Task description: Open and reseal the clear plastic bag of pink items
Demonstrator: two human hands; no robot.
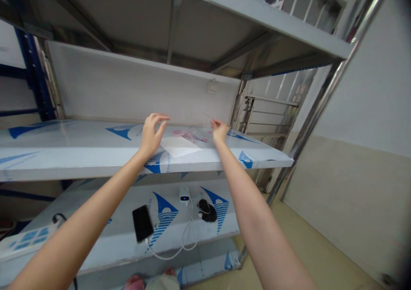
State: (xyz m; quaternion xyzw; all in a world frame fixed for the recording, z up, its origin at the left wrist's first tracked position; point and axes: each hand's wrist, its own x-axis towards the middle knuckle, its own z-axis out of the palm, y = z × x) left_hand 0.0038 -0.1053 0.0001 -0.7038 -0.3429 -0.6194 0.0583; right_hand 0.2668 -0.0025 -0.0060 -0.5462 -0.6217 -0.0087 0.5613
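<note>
My left hand (152, 134) hovers over the middle shelf with its fingers apart and nothing in them. Thumb and fingers of my right hand (219, 131) are pinched on a thin pinkish stick-like piece (208, 116), whose exact kind I cannot make out. Between the hands, a white sheet (180, 148) lies at the front of the shelf. Behind it and partly over it are pink pieces (189, 137) with what looks like clear plastic, too blurred to tell apart.
The metal shelf (80, 146) has blue-printed film. On the lower shelf, a phone (143, 223) is joined by a white cable (186, 234) to a small white device (184, 194), beside a black object (208, 211). A power strip (25, 241) lies left. Another shelf (135, 20) hangs overhead.
</note>
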